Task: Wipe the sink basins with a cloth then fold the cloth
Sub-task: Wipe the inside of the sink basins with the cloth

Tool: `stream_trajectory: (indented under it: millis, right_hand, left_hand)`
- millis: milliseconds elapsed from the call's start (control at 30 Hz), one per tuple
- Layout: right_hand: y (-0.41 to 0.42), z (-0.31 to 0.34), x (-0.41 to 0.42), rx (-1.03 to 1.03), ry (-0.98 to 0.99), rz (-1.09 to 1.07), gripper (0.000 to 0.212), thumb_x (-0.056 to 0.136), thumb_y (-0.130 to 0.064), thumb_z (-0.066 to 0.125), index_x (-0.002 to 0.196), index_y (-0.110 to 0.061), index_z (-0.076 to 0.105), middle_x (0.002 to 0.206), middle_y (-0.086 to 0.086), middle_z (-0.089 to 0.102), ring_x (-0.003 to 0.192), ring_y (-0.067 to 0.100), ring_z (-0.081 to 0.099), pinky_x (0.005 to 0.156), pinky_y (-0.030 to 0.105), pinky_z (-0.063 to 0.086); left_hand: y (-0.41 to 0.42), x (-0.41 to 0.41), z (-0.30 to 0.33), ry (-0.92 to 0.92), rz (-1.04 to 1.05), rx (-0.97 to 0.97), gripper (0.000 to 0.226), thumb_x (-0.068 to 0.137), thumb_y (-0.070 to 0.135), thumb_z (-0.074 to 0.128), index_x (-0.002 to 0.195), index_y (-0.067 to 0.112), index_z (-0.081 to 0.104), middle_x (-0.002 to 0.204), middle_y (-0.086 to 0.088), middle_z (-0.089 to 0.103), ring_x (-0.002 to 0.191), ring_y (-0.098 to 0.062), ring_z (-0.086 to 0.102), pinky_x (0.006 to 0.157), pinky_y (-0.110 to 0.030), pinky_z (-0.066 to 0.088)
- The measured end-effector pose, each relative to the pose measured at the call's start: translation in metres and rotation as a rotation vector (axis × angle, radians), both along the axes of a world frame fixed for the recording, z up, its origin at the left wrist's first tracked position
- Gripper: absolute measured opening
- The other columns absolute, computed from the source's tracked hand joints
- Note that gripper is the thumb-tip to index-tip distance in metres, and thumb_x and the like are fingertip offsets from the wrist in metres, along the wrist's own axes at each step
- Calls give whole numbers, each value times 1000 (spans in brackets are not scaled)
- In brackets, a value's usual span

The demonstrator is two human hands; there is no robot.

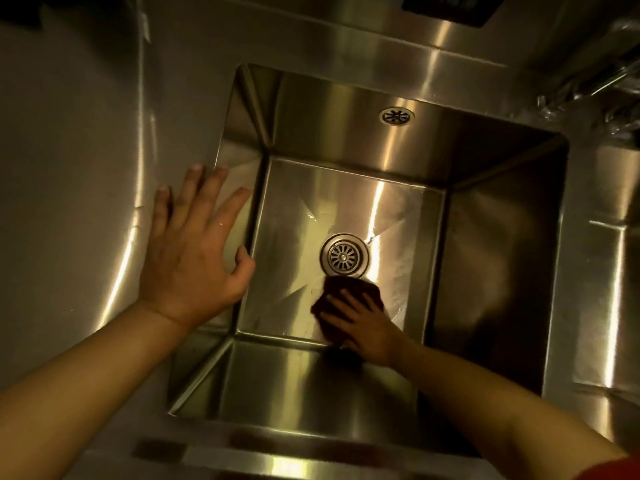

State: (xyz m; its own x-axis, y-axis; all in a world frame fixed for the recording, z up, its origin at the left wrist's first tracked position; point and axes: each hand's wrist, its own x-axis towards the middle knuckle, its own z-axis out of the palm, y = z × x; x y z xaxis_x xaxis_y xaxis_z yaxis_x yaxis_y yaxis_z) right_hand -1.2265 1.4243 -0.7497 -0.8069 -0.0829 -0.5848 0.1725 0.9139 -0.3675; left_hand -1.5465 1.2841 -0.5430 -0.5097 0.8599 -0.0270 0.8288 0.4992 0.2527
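Item: right hand (363, 323), fingers (349, 299) spread flat and pressing down on a dark reddish cloth (346, 292), not pinching it; the cloth lies bunched on the basin floor at lower centre of the frame, its far edge just touching the rim of the drain strainer (343, 254). Item: left hand (194, 258), fingers open and splayed, holding nothing, over the flat steel counter (86, 168) and the basin's left rim at centre left; whether the palm bears on the steel cannot be told. Item: sink basin (485, 237), deep, square-cornered stainless steel, overflow grille (397, 116) on the far wall at upper centre; a second basin (609, 306) shows partly at the right edge. Step judged in hand: wiping the floor of this basin, with folding not yet begun. Handling notes, as judgement: keep the palm flat so the whole cloth bears on the steel; work in overlapping strokes from the walls toward the drain; push a fingertip's worth of cloth into the creased corners; circle the strainer rim without snagging fabric in its slots; let the left hand brace the body while the reach is deep.
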Motion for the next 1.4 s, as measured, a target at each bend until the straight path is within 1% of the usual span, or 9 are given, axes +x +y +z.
stream_trajectory:
  millis: [133, 233, 467, 667, 833, 933, 1133, 1267, 1400]
  right_hand:
    - [-41, -16, -55, -59, 73, 133, 75, 101, -37, 54, 162, -41, 11, 172, -4, -3, 157, 28, -12, 124, 59, 0]
    - [-49, -28, -106, -63, 150, 109, 71, 102, -34, 51, 161, -42, 13, 172, -4, -1, 158, 26, -8, 125, 56, 1]
    - [42, -32, -186, 55, 269, -323, 69, 101, -32, 49, 162, -38, 16, 171, -1, 7, 158, 24, 2, 124, 48, 7]
    - [133, -25, -132, 101, 249, -695, 71, 99, -28, 55, 161, -36, 22, 170, 1, 12, 158, 24, 6, 124, 51, 12]
    - [121, -13, -44, 157, 169, -951, 72, 100, -26, 51, 162, -34, 16, 171, 4, 8, 157, 28, 5, 123, 58, 17]
    - [78, -3, -10, 145, 66, -790, 79, 97, -27, 54, 163, -33, 11, 171, 5, 1, 158, 29, -4, 122, 60, 15]
    - [-3, -1, 1, 46, -12, -261, 85, 101, -24, 49, 158, -44, -11, 169, -2, -18, 154, 29, -23, 123, 63, 2]
    - [-29, -13, -50, -34, 74, 2, 84, 101, -24, 55, 162, -41, 0, 171, -3, -9, 156, 30, -16, 124, 60, -5]
    - [-44, -24, -121, -36, 203, 30, 76, 102, -22, 50, 162, -39, 7, 172, -2, -4, 157, 29, -10, 126, 54, -2]
  left_hand:
    - [0, 0, 2, -32, 22, 24, 70, 82, 40, 59, 148, 19, 53, 167, -4, 33, 159, -26, 18, 126, -56, 16]
    - [0, -1, 5, -48, 33, 19, 65, 82, 40, 61, 143, 19, 58, 167, -1, 33, 159, -24, 17, 126, -53, 13]
    - [1, 1, 7, -24, 43, 1, 62, 80, 40, 61, 139, 19, 62, 166, 0, 35, 158, -25, 20, 125, -56, 18]
    - [2, 1, 1, 10, 61, 19, 70, 80, 41, 59, 147, 21, 52, 167, 2, 32, 158, -22, 20, 125, -53, 18]
    - [2, 0, -1, -17, 148, 40, 85, 84, 37, 58, 161, 22, 27, 171, 0, 21, 158, -21, 20, 127, -50, 19]
    - [3, 1, -1, -11, 168, 36, 85, 84, 34, 57, 162, 22, 25, 171, -1, 20, 158, -21, 19, 128, -47, 16]
    - [3, 1, 0, 15, 160, 13, 81, 83, 32, 57, 158, 18, 31, 171, -3, 21, 159, -20, 16, 127, -31, 1]
    - [4, 0, 0, 20, 156, 12, 80, 83, 33, 58, 157, 19, 33, 171, -1, 21, 158, -19, 17, 127, -30, 1]
    - [2, 0, -1, 11, 157, 21, 80, 83, 35, 59, 157, 20, 33, 171, 2, 19, 159, -17, 17, 128, -40, 11]
